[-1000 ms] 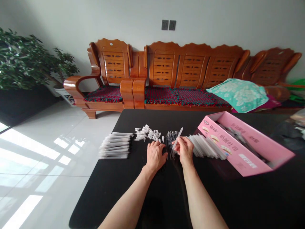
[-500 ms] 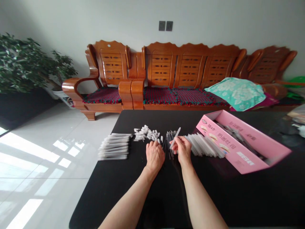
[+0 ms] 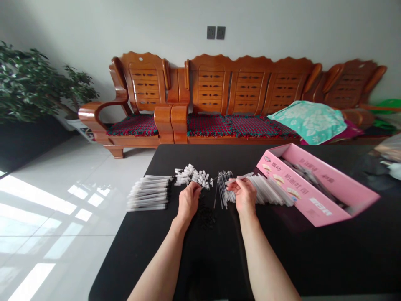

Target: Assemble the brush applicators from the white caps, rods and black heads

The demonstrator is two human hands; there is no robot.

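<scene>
My left hand is closed on a thin dark pen refill, which points up and to the right. Between the fingers of my right hand lies a translucent white pen barrel, its left end facing the refill, a gap apart. A pile of dark refills sits between the hands. Beyond my left hand are loose white pen caps. Small black parts are heaped close to my left wrist. More barrels lie in a row right of my right hand.
Pens in a stack lie at the left of the black table. A pink box with dark contents stands at the right. Behind the table are a wooden sofa and a turquoise pillow.
My left hand has moved left, lifting a refill from near the pile. The barrel in my right hand has swung from steep to nearly level. The black parts have come into view.
</scene>
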